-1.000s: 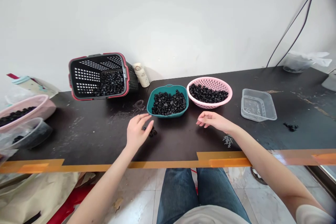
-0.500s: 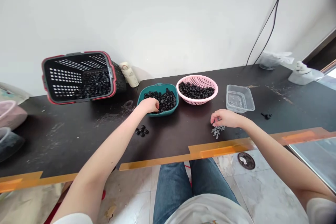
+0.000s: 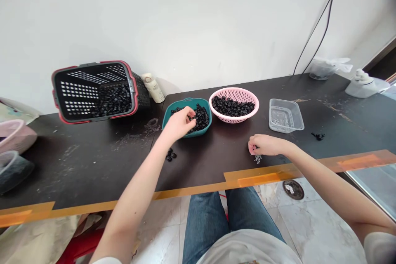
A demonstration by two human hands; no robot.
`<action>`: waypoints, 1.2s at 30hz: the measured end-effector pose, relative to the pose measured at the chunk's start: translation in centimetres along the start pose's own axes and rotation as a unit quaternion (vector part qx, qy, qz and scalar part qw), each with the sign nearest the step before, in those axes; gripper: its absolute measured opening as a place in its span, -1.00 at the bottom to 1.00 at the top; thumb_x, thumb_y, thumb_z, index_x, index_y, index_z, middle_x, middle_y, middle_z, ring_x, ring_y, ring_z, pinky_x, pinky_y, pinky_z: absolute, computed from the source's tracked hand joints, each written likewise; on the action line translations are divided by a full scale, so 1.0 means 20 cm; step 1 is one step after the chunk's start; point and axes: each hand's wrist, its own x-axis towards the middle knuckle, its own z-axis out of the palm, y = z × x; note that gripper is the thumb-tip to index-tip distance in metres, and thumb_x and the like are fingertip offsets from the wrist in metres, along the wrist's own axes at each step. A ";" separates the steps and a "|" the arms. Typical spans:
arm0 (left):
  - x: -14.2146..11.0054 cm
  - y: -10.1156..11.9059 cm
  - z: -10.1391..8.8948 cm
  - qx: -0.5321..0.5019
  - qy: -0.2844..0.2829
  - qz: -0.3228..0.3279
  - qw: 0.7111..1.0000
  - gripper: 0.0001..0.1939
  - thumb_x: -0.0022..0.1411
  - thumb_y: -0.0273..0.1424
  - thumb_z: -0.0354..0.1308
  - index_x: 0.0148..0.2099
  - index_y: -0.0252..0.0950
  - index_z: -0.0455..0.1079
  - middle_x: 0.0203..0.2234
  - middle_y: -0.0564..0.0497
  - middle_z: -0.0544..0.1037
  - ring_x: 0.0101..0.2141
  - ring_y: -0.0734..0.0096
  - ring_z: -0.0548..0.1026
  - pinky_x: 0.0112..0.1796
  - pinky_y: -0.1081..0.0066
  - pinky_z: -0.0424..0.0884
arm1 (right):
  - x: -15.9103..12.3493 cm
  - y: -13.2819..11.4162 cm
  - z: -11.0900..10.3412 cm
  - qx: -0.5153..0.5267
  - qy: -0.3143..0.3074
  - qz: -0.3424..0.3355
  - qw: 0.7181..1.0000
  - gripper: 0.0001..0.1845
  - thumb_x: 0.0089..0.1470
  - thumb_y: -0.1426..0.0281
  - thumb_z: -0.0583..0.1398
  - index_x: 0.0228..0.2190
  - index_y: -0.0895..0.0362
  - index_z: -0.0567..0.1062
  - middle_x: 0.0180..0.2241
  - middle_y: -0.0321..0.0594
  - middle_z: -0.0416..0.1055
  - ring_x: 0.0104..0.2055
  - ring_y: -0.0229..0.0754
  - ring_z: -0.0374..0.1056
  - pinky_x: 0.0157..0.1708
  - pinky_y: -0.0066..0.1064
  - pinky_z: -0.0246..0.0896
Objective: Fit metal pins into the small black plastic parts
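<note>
My left hand is above the teal basin, its fingers curled toward the thumb. Dark pieces show between the fingertips, but I cannot tell whether they are held or lie behind. Small black round parts fill the basin. My right hand rests low over the table with bent, closed fingers at a small pile of silvery screws. It covers part of the pile, and what its fingertips pinch is hidden. Several loose black parts lie on the table by my left wrist.
A pink colander of black parts stands beside the basin. Right of it is a clear plastic tub. A tipped black basket with more parts and a white bottle are at left. Black bits lie far right. Orange tape lines the table edge.
My left hand has risen out of the black parts and turned, its fingers now showing above the basin. My right hand has lowered over the screws, covering more of them.
</note>
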 end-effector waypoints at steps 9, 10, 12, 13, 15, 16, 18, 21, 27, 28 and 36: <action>-0.19 0.26 0.47 -0.169 -0.067 0.168 0.969 -0.82 0.24 -0.39 0.05 -0.12 -0.25 0.40 -0.32 0.00 0.45 -0.33 0.40 0.43 -0.24 0.41 0.36 | -0.02 -0.03 -0.01 0.011 0.022 0.012 1.000 -0.88 -0.13 0.37 0.28 -0.42 0.08 0.53 -0.36 -0.16 0.45 -0.22 0.01 0.33 -0.24 -0.30 0.17; -0.19 0.24 0.53 -0.175 -0.062 0.161 0.969 -0.82 0.26 -0.39 0.04 -0.12 -0.25 0.40 -0.33 0.00 0.45 -0.33 0.40 0.43 -0.24 0.40 0.36 | -0.01 -0.03 -0.01 0.007 0.016 0.013 1.000 -0.91 -0.13 0.38 0.27 -0.44 0.08 0.52 -0.36 -0.16 0.45 -0.21 0.02 0.33 -0.23 -0.30 0.17; -0.18 0.19 0.61 -0.178 -0.035 0.149 0.972 -0.80 0.29 -0.37 0.01 -0.10 -0.24 0.40 -0.31 -0.02 0.46 -0.29 0.36 0.44 -0.20 0.37 0.36 | 0.00 -0.04 0.00 -0.002 0.002 0.013 1.000 -0.95 -0.08 0.43 0.21 -0.49 0.09 0.50 -0.36 -0.15 0.45 -0.19 0.02 0.33 -0.22 -0.30 0.16; -0.18 0.17 0.63 -0.177 -0.021 0.146 0.973 -0.78 0.31 -0.35 -0.01 -0.08 -0.24 0.40 -0.28 -0.04 0.46 -0.26 0.34 0.44 -0.17 0.36 0.36 | 0.00 -0.04 0.00 -0.004 -0.004 0.011 1.000 -0.92 -0.05 0.45 0.17 -0.50 0.09 0.49 -0.36 -0.14 0.45 -0.19 0.01 0.33 -0.21 -0.30 0.16; -0.18 0.14 0.65 -0.177 0.000 0.146 0.973 -0.75 0.33 -0.34 -0.03 -0.03 -0.24 0.38 -0.23 -0.06 0.48 -0.21 0.31 0.44 -0.12 0.32 0.35 | 0.00 -0.04 -0.02 0.007 -0.014 0.004 1.000 -0.88 -0.02 0.48 0.12 -0.50 0.10 0.46 -0.36 -0.14 0.46 -0.21 -0.01 0.33 -0.22 -0.30 0.16; -0.18 0.13 0.66 -0.180 0.005 0.146 0.973 -0.74 0.33 -0.33 -0.04 -0.02 -0.24 0.38 -0.22 -0.07 0.48 -0.19 0.30 0.44 -0.10 0.31 0.34 | -0.01 -0.04 -0.03 0.021 -0.017 0.004 1.000 -0.88 0.00 0.47 0.11 -0.49 0.10 0.45 -0.37 -0.15 0.46 -0.24 -0.04 0.34 -0.25 -0.31 0.17; -0.18 0.13 0.66 -0.197 0.008 0.137 0.971 -0.74 0.33 -0.33 -0.03 -0.01 -0.23 0.38 -0.22 -0.07 0.49 -0.19 0.29 0.45 -0.09 0.29 0.35 | -0.01 -0.03 -0.06 0.067 -0.014 0.014 0.998 -0.88 0.04 0.44 0.09 -0.45 0.10 0.43 -0.42 -0.19 0.46 -0.35 -0.11 0.33 -0.33 -0.33 0.16; -0.18 0.12 0.68 -0.285 0.008 0.090 0.954 -0.73 0.29 -0.34 0.05 0.02 -0.21 0.36 -0.19 -0.07 0.51 -0.21 0.33 0.48 -0.12 0.30 0.39 | 0.01 -0.05 -0.09 0.165 0.042 0.036 0.985 -0.84 0.10 0.31 0.10 -0.39 0.09 0.44 -0.48 -0.25 0.44 -0.44 -0.19 0.30 -0.39 -0.37 0.16; -0.17 0.08 0.75 -0.457 0.001 -0.008 0.889 -0.71 0.12 -0.34 0.26 -0.10 -0.26 0.37 -0.25 -0.05 0.53 -0.24 0.38 0.50 -0.12 0.32 0.41 | 0.23 -0.18 -0.05 0.417 0.131 -0.023 0.899 -0.67 -0.07 0.16 0.29 -0.31 0.12 0.45 -0.46 -0.28 0.40 -0.43 -0.23 0.32 -0.37 -0.36 0.30; -0.16 0.07 0.76 -0.467 -0.001 -0.021 0.884 -0.74 0.11 -0.32 0.27 -0.15 -0.27 0.38 -0.28 -0.04 0.53 -0.26 0.39 0.49 -0.13 0.32 0.40 | 0.26 -0.20 -0.04 0.427 0.140 -0.029 0.893 -0.67 -0.10 0.17 0.31 -0.35 0.13 0.47 -0.47 -0.28 0.41 -0.43 -0.23 0.33 -0.37 -0.35 0.30; -0.15 0.05 0.76 -0.532 -0.017 -0.065 0.844 -0.74 0.14 -0.28 0.24 -0.15 -0.29 0.41 -0.27 -0.04 0.50 -0.28 0.42 0.44 -0.17 0.37 0.37 | 0.35 -0.17 0.07 0.376 0.239 -0.067 0.893 -0.71 0.04 0.18 0.21 -0.28 0.11 0.56 -0.31 -0.17 0.50 -0.28 -0.12 0.41 -0.20 -0.26 0.32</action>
